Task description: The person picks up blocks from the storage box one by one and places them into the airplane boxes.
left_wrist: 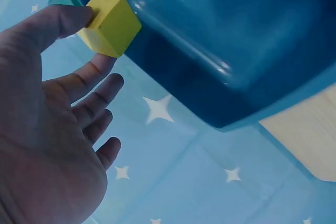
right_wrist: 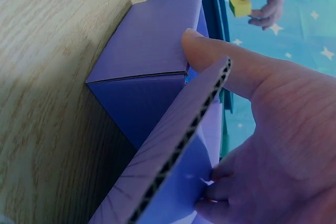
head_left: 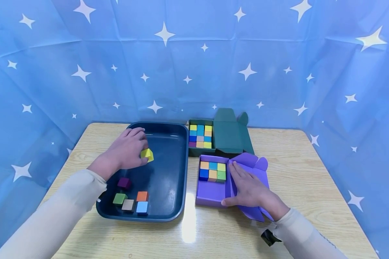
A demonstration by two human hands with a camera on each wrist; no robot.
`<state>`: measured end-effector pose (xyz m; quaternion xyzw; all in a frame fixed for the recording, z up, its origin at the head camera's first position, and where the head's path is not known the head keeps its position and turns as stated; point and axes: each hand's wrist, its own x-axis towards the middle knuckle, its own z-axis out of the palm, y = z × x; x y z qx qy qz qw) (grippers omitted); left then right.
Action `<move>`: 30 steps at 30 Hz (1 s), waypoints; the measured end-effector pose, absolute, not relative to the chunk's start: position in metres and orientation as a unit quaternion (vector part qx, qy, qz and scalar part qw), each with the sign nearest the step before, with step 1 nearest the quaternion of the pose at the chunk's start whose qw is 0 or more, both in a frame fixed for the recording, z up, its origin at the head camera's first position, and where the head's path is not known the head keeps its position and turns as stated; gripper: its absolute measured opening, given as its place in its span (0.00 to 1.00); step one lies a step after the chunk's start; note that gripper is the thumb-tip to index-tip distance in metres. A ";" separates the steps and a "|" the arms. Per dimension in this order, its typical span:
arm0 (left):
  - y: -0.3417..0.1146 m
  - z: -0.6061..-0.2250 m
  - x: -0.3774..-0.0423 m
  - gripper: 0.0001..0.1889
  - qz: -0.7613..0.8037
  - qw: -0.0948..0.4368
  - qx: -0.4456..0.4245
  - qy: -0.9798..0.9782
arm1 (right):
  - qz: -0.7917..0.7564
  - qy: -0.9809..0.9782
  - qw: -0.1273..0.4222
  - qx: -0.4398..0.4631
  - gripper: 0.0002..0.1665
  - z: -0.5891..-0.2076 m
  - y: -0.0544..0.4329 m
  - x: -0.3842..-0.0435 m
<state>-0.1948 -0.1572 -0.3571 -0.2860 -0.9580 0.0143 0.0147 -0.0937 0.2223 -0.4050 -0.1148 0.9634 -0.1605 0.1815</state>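
Observation:
My left hand (head_left: 126,151) pinches a yellow block (left_wrist: 116,27) between thumb and fingertips, over the left part of the dark blue tray (head_left: 166,172). Lower in that tray lie several blocks: purple (head_left: 124,183), green (head_left: 119,199), tan (head_left: 128,205), orange (head_left: 142,196) and light blue (head_left: 142,207). My right hand (head_left: 251,189) rests on the purple box (head_left: 211,194), its fingers extended along the side next to the lid (head_left: 262,175) and its thumb at the near corner. Two rows of coloured blocks sit in the far part of this box; its near floor is bare.
Behind the purple box stands an open green box (head_left: 201,153) holding rows of coloured blocks, its lid (head_left: 230,135) folded out to the right. Everything stands on a wooden table (head_left: 298,162). A blue star-patterned cloth (head_left: 201,61) hangs around the back and sides.

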 end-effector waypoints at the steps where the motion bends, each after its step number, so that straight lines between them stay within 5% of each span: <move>1: -0.154 -0.356 -0.195 0.19 0.014 0.019 -0.291 -0.956 | -0.160 0.963 0.182 -0.115 0.75 -0.405 0.222 -0.094; 13: -0.090 -0.345 -0.190 0.20 0.026 0.047 -0.356 -0.933 | -0.160 0.963 0.183 -0.116 0.75 -0.405 0.222 -0.094; 30: -0.011 -0.355 -0.176 0.24 0.079 -0.017 -0.451 -0.889 | -0.156 0.964 0.181 -0.115 0.75 -0.405 0.223 -0.094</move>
